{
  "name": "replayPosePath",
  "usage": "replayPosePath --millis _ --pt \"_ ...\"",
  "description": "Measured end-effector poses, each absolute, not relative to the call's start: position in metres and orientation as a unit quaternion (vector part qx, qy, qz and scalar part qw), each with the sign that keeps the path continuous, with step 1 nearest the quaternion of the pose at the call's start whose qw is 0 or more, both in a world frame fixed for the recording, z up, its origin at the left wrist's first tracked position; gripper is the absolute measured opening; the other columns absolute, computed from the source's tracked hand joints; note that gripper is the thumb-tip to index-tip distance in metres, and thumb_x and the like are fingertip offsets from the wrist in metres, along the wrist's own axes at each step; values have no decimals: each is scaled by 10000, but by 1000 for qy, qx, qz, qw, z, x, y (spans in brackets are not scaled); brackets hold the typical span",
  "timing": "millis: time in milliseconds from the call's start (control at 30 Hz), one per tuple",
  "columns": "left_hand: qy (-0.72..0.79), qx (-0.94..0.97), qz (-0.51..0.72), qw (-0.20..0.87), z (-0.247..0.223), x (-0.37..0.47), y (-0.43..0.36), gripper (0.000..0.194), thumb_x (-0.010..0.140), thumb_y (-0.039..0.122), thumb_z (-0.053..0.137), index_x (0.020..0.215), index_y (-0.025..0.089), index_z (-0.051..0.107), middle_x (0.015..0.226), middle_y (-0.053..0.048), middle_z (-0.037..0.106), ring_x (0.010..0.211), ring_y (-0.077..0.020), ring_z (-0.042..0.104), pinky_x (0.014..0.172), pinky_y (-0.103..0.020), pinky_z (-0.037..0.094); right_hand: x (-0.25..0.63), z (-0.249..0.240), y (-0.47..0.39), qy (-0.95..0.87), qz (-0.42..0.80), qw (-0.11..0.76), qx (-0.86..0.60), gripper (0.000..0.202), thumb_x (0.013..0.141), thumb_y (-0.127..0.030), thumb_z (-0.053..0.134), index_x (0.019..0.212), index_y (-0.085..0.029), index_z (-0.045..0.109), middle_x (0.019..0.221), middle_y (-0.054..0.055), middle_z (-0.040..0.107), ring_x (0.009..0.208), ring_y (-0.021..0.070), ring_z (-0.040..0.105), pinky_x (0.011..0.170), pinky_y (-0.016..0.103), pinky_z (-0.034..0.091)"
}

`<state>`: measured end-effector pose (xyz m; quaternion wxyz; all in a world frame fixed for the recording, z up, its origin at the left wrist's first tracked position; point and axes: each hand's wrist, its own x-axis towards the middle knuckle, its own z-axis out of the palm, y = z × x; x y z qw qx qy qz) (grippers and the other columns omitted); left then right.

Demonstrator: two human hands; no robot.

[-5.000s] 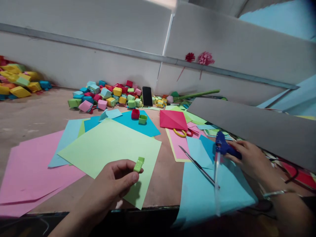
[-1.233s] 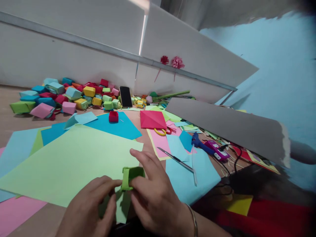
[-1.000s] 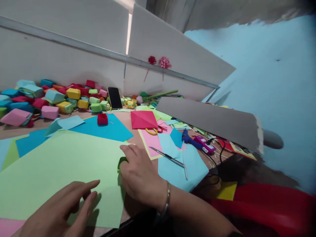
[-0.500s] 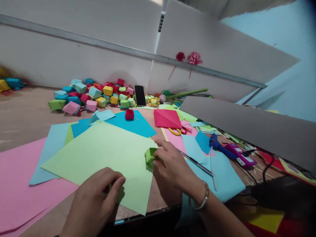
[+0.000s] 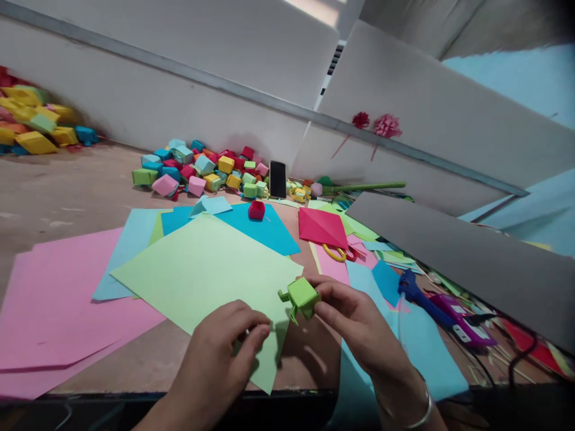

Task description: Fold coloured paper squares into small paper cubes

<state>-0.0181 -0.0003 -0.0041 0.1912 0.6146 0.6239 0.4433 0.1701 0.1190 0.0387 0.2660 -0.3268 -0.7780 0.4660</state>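
A small green folded-paper cube [image 5: 302, 296] with curled strips at one side is gripped between the thumb and fingers of my right hand [image 5: 354, 317], which wears a bracelet. The cube is held up over the right corner of the pale green sheet [image 5: 197, 263]. My left hand [image 5: 229, 344] is closed in a pinch above the lower part of that sheet, a little left of the cube. A tiny pale bit shows at its fingertips, too small to name. Beyond the sheet a red paper cube [image 5: 256, 210] sits on blue paper [image 5: 281, 233].
Pink sheets [image 5: 67, 299] lie at left. A heap of coloured paper cubes [image 5: 206, 170] and a phone [image 5: 277, 179] stand along the wall. At right are a red folded paper [image 5: 323, 227], yellow-handled scissors [image 5: 335, 252], a blue glue gun [image 5: 422, 299] and a grey panel [image 5: 458, 251].
My right hand has raised the green cube off the sheet and turned it, so its curled strips show. My left hand stays pinched beside it. The whole view has swung left.
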Motion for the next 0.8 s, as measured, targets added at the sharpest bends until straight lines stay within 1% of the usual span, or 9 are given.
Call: replayPosePath --millis 67,100,167,267,367,533,600,700,800 --pt "606 611 462 212 -2 -12 3 157 898 234 512 926 214 665 826 -32 674 759 -159 629 676 -271 499 167 43 112 -813 409 262 -322 50 843 -245 619 838 -199 636 1186 87 628 1108 226 598 946 386 486" --pt "600 612 468 214 -1 -10 5 136 885 228 537 932 208 663 823 -31 673 752 -159 627 673 -272 499 166 47 109 -833 377 257 -313 36 845 -231 612 858 -206 634 1173 81 631 1099 219 599 943 377 486" --pt "592 617 477 203 1 -8 7 87 861 217 572 863 196 656 770 -24 659 703 -154 614 632 -264 488 162 54 101 -868 319 251 -285 53 855 -209 587 889 -217 627 1127 69 640 1065 200 606 914 344 496" --pt "587 613 496 183 2 -9 8 89 854 209 577 805 190 648 730 -22 653 674 -150 608 599 -252 477 158 62 94 -893 267 256 -255 76 876 -190 550 881 -221 620 1073 54 644 1011 172 617 864 289 506" --pt "589 600 508 184 1 -12 6 120 869 212 549 838 191 663 744 -28 665 681 -148 618 600 -249 481 154 66 91 -897 270 255 -241 103 891 -178 527 866 -222 617 1048 40 641 963 147 627 825 247 511" --pt "593 575 526 202 1 -16 1 172 871 202 524 766 191 660 703 -17 662 654 -137 617 584 -237 472 150 65 90 -895 275 267 -229 146 914 -197 488 858 -222 620 1034 50 640 970 155 625 800 242 519" --pt "595 563 530 220 3 -18 -1 184 867 202 526 741 195 659 685 -12 660 635 -134 611 573 -232 469 149 64 91 -894 280 266 -229 112 906 -224 516 871 -223 623 1067 58 638 1001 171 621 827 263 520" --pt "588 553 544 229 4 -22 -5 190 859 205 536 710 194 653 659 -5 646 610 -127 602 557 -223 465 145 66 90 -895 293 249 -227 50 854 -260 614 884 -221 623 1113 62 635 1025 186 616 864 286 513" --pt "582 546 560 222 4 -26 -9 191 865 218 547 701 192 642 661 -1 641 616 -123 605 570 -217 472 139 69 87 -896 309 235 -215 29 849 -240 621 853 -212 624 1065 51 645 964 161 627 835 261 513"
